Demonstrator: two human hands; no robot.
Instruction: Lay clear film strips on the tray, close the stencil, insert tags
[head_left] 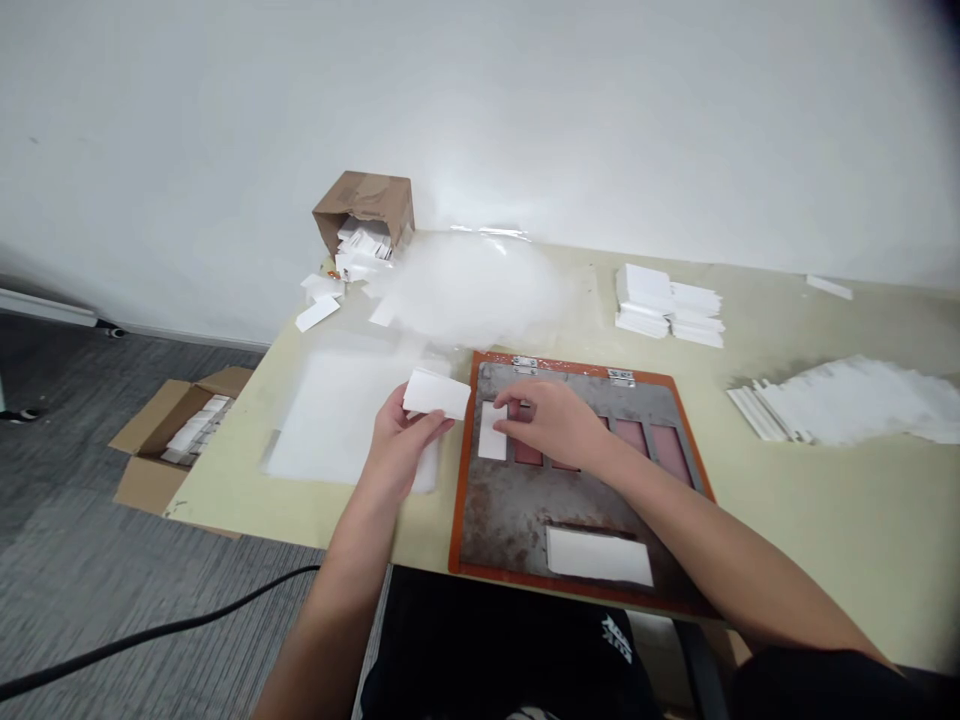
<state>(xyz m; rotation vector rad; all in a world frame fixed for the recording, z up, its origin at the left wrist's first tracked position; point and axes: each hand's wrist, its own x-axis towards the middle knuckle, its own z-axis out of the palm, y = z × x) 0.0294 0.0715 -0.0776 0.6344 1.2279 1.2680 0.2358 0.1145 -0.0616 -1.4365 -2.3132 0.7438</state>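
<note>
My left hand [405, 440] is closed on a small stack of white cards [437, 393], thumb on top, held just left of the metal plate. My right hand [544, 420] reaches over that grey metal plate [502, 510], its thumb and forefinger bent onto the right edge of a white card [491, 440] at the leftmost slot. The plate has a row of rectangular slots showing pink underneath, some covered by my right hand and forearm. A long white strip [600, 556] lies in the wide slot near the front. An orange board [455, 520] hinged at the back frames the plate.
White sheets [337, 410] lie left of the plate, with a cloudy plastic pile [472, 290] behind. A tipped cardboard box [367, 195] spills white cards. Stacked cards [643, 298] and fanned white pieces [847, 400] lie to the right. An open carton [150, 480] sits on the floor.
</note>
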